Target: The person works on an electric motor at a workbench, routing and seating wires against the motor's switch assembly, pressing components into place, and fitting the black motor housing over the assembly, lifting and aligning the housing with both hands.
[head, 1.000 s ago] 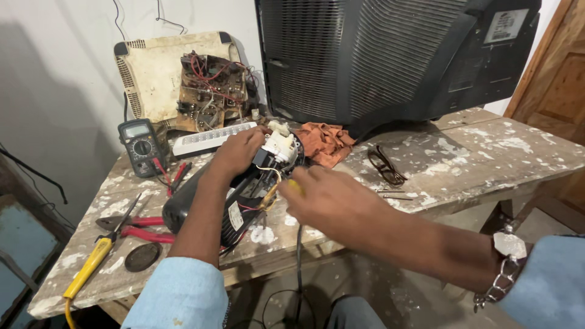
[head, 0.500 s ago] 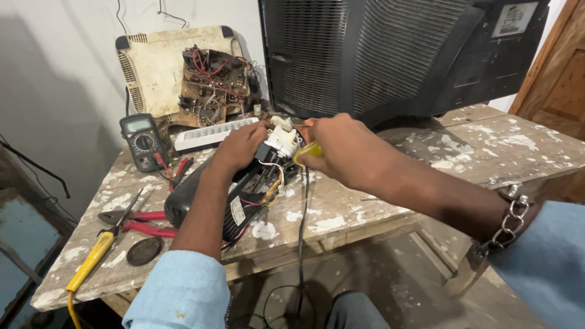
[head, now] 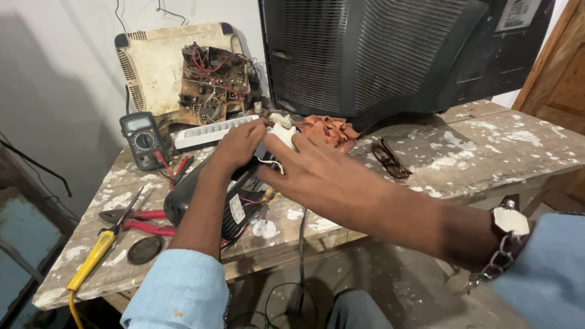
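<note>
Left hand (head: 241, 146) clamped on black device (head: 201, 198) at bench (head: 487, 146) centre; right hand (head: 317, 173) spread open, fingers over white connector (head: 281, 131) at twelve o'clock; best worked with body pinned, wires untugged, multimeter (head: 143, 139) at ten o'clock

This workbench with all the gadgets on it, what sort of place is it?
Probably a small electronics repair workshop. A multimeter, an exposed circuit board and the back of a big old television stand on a paint-spattered wooden table, with pliers nearby.
</note>
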### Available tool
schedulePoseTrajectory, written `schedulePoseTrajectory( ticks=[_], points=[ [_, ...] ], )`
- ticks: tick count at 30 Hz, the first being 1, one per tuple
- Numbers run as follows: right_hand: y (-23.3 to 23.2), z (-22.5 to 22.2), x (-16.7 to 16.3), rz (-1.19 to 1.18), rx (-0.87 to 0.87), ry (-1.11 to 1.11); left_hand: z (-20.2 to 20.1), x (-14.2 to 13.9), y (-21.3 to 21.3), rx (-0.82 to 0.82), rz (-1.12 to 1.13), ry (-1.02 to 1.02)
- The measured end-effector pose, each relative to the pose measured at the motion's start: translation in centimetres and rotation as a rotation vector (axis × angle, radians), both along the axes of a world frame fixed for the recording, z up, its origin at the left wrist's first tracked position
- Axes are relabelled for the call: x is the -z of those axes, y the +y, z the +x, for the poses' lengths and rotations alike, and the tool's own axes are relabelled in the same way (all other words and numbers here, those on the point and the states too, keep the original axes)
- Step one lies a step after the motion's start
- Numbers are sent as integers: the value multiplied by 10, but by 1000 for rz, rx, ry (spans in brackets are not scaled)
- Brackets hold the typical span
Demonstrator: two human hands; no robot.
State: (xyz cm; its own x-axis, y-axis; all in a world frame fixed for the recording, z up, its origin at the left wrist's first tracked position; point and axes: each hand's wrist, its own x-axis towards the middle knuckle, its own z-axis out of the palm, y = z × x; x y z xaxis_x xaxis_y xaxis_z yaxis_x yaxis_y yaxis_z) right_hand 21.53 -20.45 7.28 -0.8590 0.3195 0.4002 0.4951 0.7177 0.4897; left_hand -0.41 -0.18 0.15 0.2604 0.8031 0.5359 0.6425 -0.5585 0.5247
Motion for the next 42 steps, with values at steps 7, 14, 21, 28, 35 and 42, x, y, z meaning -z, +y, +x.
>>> schedulePoseTrajectory(
  ticks=[7,14,21,28,35,42],
  points=[
    [6,-7,5,-269,-54,318,-1,-1,0,45,49,0],
    [5,-17,-17,-276,467,306,0,1,1,52,55,10],
    [3,-23,-17,-246,356,265,5,-1,-3,-17,35,24],
    [4,-16,-7,-88,269,124,5,1,-2,-53,14,21],
    [-5,-5,-5,191,55,-144,4,1,-1,-23,27,0],
    [-2,2,0,111,-18,-11,3,0,-4,-5,32,-12]
  ],
)
